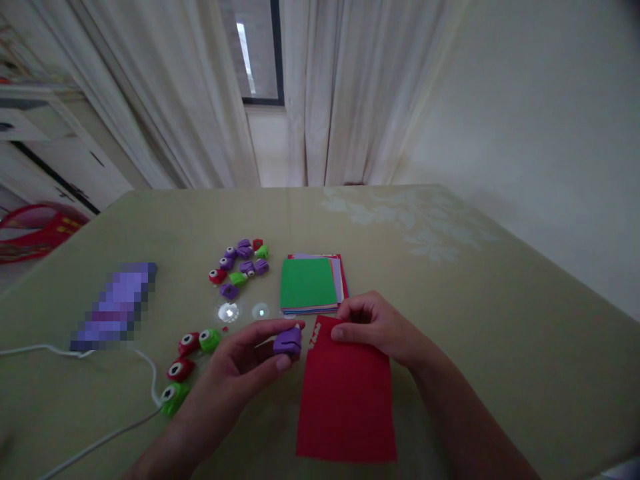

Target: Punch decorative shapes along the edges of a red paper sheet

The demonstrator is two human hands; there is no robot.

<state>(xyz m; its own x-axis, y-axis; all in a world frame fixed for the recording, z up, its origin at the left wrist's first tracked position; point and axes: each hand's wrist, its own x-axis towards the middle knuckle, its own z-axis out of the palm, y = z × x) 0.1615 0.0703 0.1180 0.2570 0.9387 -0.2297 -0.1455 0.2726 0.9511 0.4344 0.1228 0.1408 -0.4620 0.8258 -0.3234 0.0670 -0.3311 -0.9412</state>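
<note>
Between the thumb and fingers of my left hand [250,363] is a small purple craft punch [287,341], held just left of a red sheet of paper [347,407]. My right hand [370,327] pinches the sheet near its top edge, thumb on top. A pale cut-out pattern [315,332] shows at the sheet's upper left corner. Beyond the hands lies a stack of coloured paper [307,283] with a green piece on top. Red and green punches [189,343] sit left of my left hand, the lowest partly beside my forearm.
Farther back stands a cluster of purple, red and green punches [244,252]. A blurred-out purple device [117,303] lies at left near a white cable [107,439]. Light spots [229,312] shine on the patterned tablecloth [500,320]. Curtains [200,87] hang behind the table.
</note>
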